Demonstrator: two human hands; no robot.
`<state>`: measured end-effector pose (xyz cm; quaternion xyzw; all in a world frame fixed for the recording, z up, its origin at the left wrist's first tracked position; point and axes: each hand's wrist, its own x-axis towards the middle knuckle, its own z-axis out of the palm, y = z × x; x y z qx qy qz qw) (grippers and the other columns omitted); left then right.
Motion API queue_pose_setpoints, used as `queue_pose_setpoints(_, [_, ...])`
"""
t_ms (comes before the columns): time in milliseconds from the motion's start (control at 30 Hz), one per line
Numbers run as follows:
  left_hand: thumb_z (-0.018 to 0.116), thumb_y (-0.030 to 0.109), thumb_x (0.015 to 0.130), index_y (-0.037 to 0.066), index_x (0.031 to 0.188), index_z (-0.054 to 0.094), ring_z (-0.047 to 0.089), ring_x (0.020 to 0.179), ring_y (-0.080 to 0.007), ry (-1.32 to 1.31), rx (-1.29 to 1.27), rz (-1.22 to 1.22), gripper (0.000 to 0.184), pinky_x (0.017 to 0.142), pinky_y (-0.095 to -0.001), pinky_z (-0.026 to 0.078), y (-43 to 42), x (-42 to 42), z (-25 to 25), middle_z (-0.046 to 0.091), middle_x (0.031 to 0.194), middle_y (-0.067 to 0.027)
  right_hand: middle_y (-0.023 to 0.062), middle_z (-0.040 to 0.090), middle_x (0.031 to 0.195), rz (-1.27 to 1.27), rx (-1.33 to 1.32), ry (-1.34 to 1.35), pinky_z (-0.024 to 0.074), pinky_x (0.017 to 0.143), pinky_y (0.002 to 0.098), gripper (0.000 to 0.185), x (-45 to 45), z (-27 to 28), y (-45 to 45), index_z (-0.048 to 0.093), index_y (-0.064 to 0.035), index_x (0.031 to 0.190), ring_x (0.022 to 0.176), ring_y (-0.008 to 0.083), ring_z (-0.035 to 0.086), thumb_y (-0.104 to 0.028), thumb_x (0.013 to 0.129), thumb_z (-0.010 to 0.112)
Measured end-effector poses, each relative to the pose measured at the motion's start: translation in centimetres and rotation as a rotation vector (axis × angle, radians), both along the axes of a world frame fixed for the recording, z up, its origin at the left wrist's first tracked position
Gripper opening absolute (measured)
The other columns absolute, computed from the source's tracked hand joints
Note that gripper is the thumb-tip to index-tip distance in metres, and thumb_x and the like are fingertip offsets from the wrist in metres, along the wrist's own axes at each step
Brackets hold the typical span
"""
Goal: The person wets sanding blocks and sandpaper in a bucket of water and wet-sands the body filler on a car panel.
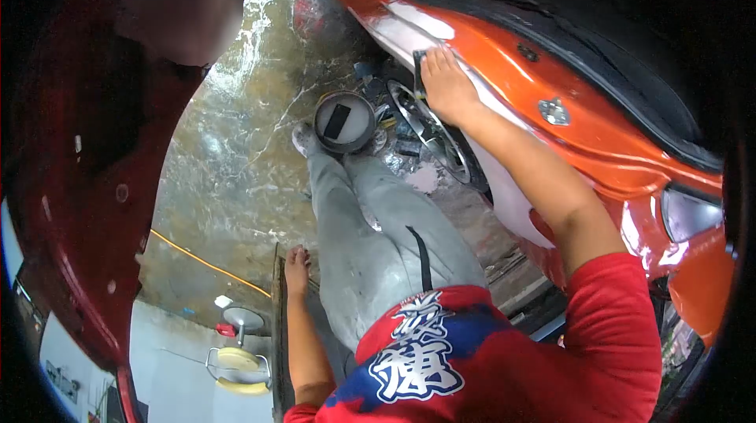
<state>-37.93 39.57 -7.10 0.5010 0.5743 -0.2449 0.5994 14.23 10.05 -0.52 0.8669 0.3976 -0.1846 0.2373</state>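
My right hand (450,86) presses against the pale filler-coated edge (402,33) of an orange car body panel (504,61). Its fingers are closed over a dark flat block that looks like a sanding block (419,68); most of the block is covered by the hand. Down at my left side hangs my left hand (297,265), its fingers loosely bent and nothing visible in them. It is close to the edge of a dark upright board (279,289); whether it touches is unclear. A round bucket (319,130) of cloudy liquid stands by my feet, with a black rectangular block (337,121) in it.
A wheel (433,135) sits below the panel, with small clutter around it. A dark red panel (87,187) rises on the left. An orange cable (209,261) crosses the wet floor (236,139). Behind are a yellow-seated stool (239,358) and a car headlight (689,214) at right.
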Motion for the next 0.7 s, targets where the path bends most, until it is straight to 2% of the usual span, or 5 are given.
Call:
queue_pose_setpoints(100, [0.056,0.031,0.105,0.004,0.119,0.061,0.060,0.089,-0.0129,0.003,-0.047,0.044,0.031,0.078,-0.0266,0.049,0.8,-0.1,-0.8,0.065,0.102,-0.0030,0.0318,0.037,0.156,-0.006,-0.166,0.092,0.0185,0.125,0.0480,0.056,4.2,-5.3,4.9,0.042,0.0138,0.144,0.149,0.0398,0.033,-0.017,0.098,0.037])
queue_pose_setpoints(267, [0.058,0.027,0.104,0.007,0.113,0.062,0.057,0.084,-0.0102,0.114,0.057,0.116,0.022,0.072,-0.0257,0.047,1.2,-4.3,-1.7,0.062,0.096,0.0000,0.0250,0.062,0.135,0.008,-0.107,0.145,0.0204,0.124,0.0470,0.046,10.3,-17.4,8.1,0.062,0.0097,0.128,0.136,0.0351,0.050,-0.016,0.094,0.048])
queue_pose_setpoints(433, [0.057,0.029,0.104,0.008,0.108,0.061,0.055,0.079,-0.0101,0.169,0.018,0.121,0.022,0.068,-0.0267,0.046,1.2,-12.9,-6.2,0.059,0.090,0.0024,0.0238,0.062,0.136,-0.069,-0.009,0.123,0.0344,0.117,0.0435,0.043,12.5,-25.4,9.2,0.068,0.0052,0.124,0.134,0.0352,0.052,-0.011,0.085,0.057])
queue_pose_setpoints(567, [0.060,0.030,0.102,0.013,0.101,0.059,0.055,0.076,-0.0082,0.243,-0.046,0.195,0.018,0.065,-0.0230,0.044,-0.9,-12.4,-5.7,0.059,0.086,0.0020,0.0305,0.046,0.149,-0.033,-0.362,0.327,0.0221,0.124,0.0459,0.059,11.0,-14.1,9.4,0.047,0.0138,0.140,0.143,0.0366,0.042,-0.030,0.101,0.046])
queue_pose_setpoints(700, [0.056,0.032,0.105,0.010,0.107,0.061,0.059,0.084,-0.0113,0.188,-0.080,0.143,0.022,0.073,-0.0270,0.048,-1.2,-8.9,-5.2,0.063,0.095,-0.0003,0.0308,0.050,0.145,0.186,-0.162,0.141,0.0210,0.124,0.0465,0.079,7.3,-7.5,4.8,0.046,0.0156,0.140,0.142,0.0375,0.042,-0.053,0.100,0.048])
